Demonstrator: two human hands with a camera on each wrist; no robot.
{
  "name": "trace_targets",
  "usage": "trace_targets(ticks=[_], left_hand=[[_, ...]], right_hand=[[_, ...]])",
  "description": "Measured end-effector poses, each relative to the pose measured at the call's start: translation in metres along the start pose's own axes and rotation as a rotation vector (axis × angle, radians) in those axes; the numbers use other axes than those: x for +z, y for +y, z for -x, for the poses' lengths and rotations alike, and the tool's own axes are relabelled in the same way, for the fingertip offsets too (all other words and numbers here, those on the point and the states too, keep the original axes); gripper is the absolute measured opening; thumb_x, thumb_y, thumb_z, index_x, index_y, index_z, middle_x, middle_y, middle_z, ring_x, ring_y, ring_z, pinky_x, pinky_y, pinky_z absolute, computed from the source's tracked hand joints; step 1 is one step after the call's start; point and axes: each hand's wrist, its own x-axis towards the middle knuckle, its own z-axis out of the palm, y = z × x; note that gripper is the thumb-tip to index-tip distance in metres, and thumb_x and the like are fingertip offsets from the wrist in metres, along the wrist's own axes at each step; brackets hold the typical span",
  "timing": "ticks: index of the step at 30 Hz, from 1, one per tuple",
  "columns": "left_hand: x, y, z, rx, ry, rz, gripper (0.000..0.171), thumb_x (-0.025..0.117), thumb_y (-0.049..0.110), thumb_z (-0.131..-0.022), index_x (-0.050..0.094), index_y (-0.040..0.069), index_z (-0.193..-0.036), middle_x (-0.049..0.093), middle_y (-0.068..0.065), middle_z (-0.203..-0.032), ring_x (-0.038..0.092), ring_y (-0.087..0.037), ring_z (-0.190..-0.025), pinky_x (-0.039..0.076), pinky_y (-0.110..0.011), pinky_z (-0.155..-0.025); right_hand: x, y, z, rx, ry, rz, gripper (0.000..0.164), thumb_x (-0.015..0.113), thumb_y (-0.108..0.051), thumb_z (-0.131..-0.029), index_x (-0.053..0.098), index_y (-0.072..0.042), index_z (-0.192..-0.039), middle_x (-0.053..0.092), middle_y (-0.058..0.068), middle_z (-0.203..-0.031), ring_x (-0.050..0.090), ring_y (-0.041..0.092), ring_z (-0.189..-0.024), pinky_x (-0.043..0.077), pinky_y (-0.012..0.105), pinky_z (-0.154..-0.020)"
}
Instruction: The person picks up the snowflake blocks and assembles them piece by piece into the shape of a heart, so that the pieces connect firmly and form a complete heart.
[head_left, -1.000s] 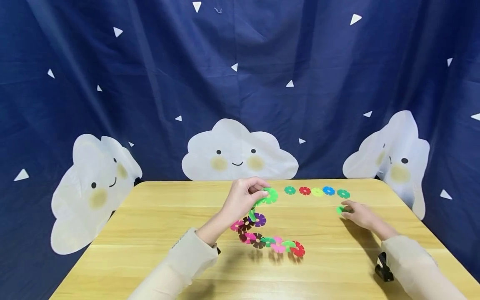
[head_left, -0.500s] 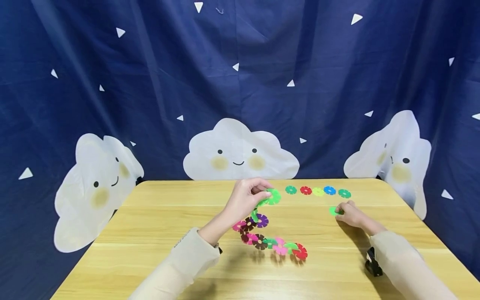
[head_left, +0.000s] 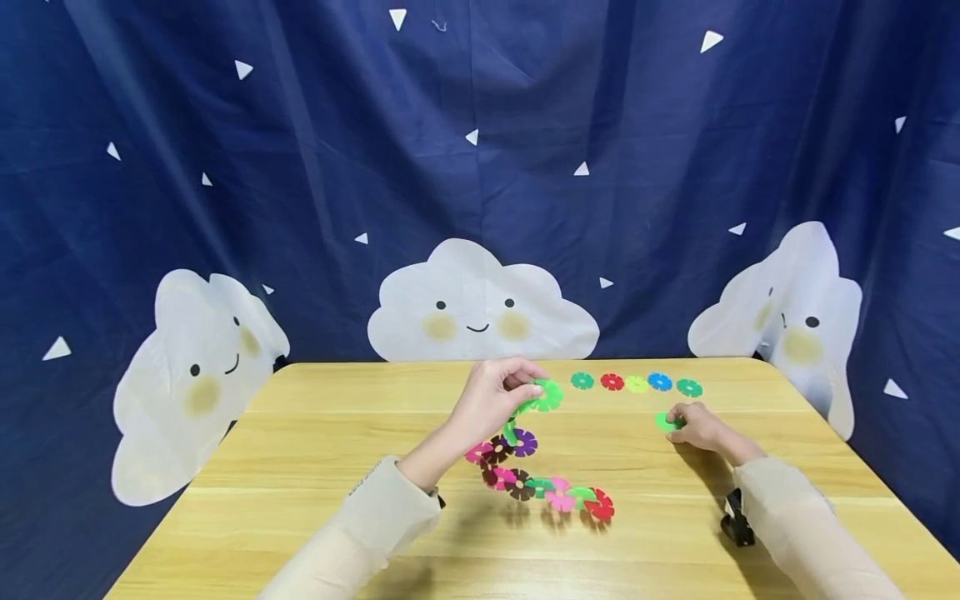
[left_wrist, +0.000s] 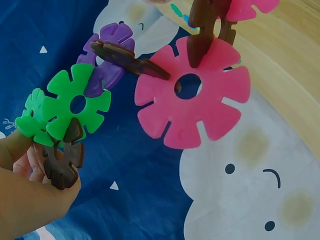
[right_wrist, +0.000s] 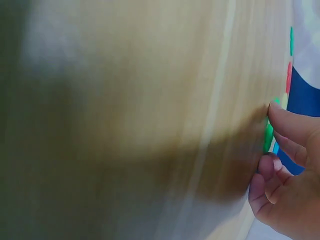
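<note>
My left hand [head_left: 487,398] pinches a bright green interlocking disc [head_left: 551,395] at the upper end of a chain of slotted discs [head_left: 519,483]. The chain hangs and curves down to the right, ending in a red disc [head_left: 600,504] close over the tabletop. In the left wrist view, green, brown, purple and pink discs [left_wrist: 215,112] slot edge to edge. At the right, my right hand [head_left: 705,425] has thumb and fingers around the edge of a loose green disc [head_left: 664,422] low at the table. The right wrist view shows that disc [right_wrist: 269,139] between thumb and fingers, partly covered.
Along the far side of the wooden table [head_left: 315,467] lies a row of loose discs: a teal disc [head_left: 582,381], a red disc [head_left: 612,382], a yellow disc [head_left: 636,384], a blue disc [head_left: 659,381] and another teal disc [head_left: 688,388]. A dark blue curtain [head_left: 480,192] hangs behind.
My right hand has moved left along the table, and the loose green disc has shifted left with it. The left hand and its chain stay nearly where they were.
</note>
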Motion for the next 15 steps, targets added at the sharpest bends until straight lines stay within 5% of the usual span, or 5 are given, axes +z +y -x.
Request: trace_targets(ticks=[6, 15], left_hand=[[0.0009, 0.0016, 0.0008, -0.009, -0.006, 0.004, 0.01, 0.066, 0.001, -0.08, 0.067, 0.0, -0.09, 0.067, -0.01, -0.073, 0.054, -0.008, -0.057, 0.046, -0.019, -0.054], [0.0044, -0.0002, -0.0013, -0.014, -0.004, 0.009, 0.01, 0.066, 0.001, -0.079, 0.068, 0.0, -0.09, 0.067, -0.01, -0.074, 0.053, -0.007, -0.057, 0.046, -0.019, -0.054]], right_hand=[[-0.004, 0.0004, -0.0019, 0.082, -0.08, -0.054, 0.053, 0.067, -0.004, -0.078, 0.039, 0.018, -0.117, 0.052, 0.031, -0.096, 0.05, 0.04, -0.089, 0.042, 0.048, -0.078], [0.002, 0.0024, 0.0017, 0.023, -0.035, -0.085, 0.018, 0.067, -0.004, -0.077, 0.05, 0.003, -0.08, 0.05, 0.008, -0.077, 0.043, 0.019, -0.072, 0.036, 0.031, -0.064]])
